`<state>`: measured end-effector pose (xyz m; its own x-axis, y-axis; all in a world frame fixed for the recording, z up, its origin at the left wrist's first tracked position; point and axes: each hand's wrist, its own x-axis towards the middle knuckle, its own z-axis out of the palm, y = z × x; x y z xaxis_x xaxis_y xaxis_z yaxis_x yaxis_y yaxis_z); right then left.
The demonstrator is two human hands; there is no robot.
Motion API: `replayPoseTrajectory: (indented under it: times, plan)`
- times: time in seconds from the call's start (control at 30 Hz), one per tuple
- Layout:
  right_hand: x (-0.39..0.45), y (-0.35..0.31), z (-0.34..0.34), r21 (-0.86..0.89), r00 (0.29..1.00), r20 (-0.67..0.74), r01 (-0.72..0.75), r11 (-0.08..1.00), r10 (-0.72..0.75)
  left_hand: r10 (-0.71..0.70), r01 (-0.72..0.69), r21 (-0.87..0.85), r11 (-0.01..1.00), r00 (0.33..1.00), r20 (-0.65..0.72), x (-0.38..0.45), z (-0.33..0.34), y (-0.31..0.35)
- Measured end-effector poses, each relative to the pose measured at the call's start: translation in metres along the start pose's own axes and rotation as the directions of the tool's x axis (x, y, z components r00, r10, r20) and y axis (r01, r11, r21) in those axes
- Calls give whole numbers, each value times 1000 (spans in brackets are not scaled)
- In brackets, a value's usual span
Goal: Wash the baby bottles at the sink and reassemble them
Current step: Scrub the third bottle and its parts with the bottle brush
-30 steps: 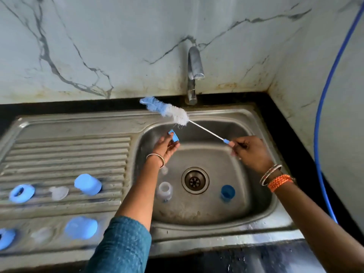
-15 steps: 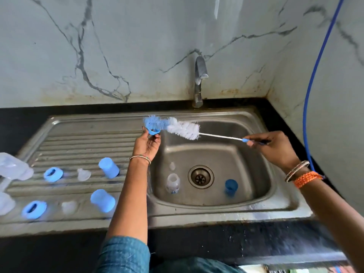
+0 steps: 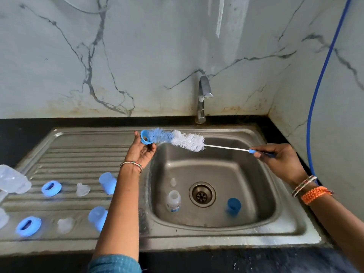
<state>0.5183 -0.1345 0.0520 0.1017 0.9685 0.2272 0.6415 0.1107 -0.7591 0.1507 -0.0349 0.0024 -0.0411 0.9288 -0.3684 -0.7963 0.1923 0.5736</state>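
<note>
From the head cam, the left hand (image 3: 142,152) pinched a blue bottle ring (image 3: 146,137) at its fingertips, over the sink's (image 3: 266,231) back-left edge. The right hand (image 3: 279,158) had its fingers curled round the bottle brush (image 3: 177,139) handle, with the bristle tip touching that ring. A small bottle (image 3: 173,200) and blue cap (image 3: 233,206) sat in the basin.

Three rings (image 3: 146,137) (three caps (image 3: 107,183) too)

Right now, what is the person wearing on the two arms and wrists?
The left hand has a thin metal bangle with red and green marks on the wrist, and a teal woven sleeve covers the upper arm. The right hand has several thin metal bangles and a thick orange beaded bracelet. No right sleeve shows.
</note>
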Motion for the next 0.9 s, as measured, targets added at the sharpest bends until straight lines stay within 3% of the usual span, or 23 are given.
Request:
replayPoseTrajectory:
  times: [0.17,0.3,0.4,0.5,0.6,0.67,0.73,0.8,0.83,0.9]
  plan:
    - [0,-3,-3,-78,997,65,-39,996,44,-11,11,74,997,1000,4,-2,5,0]
    - [-3,-16,-2,-208,996,-86,-42,977,25,-36,31,232,972,999,16,-2,12,-4]
    - [-4,-28,0,-451,941,-236,116,885,-244,-56,67,287,956,997,-47,-1,15,-6]
    - [-7,-37,2,-647,822,-241,261,717,-517,-55,93,307,947,990,-131,-2,17,-15]
    - [-7,-41,2,-716,724,-237,320,620,-648,-58,99,267,958,986,-156,-3,19,-21]
    - [-10,-42,2,-730,713,-179,366,577,-678,-45,77,222,972,988,-146,-4,20,-21]
    - [-14,-45,2,-687,803,-118,358,632,-584,-24,49,196,979,992,-126,-7,19,-18]
    - [-14,-50,-1,-563,969,31,218,797,-243,-26,39,167,985,996,-82,-8,15,-14]
    - [-12,-52,-3,-468,985,174,101,878,-20,-32,42,153,987,998,-63,-9,12,-13]
    - [-9,-55,-4,-279,886,411,-101,955,214,-39,45,129,991,998,-49,-11,7,-13]
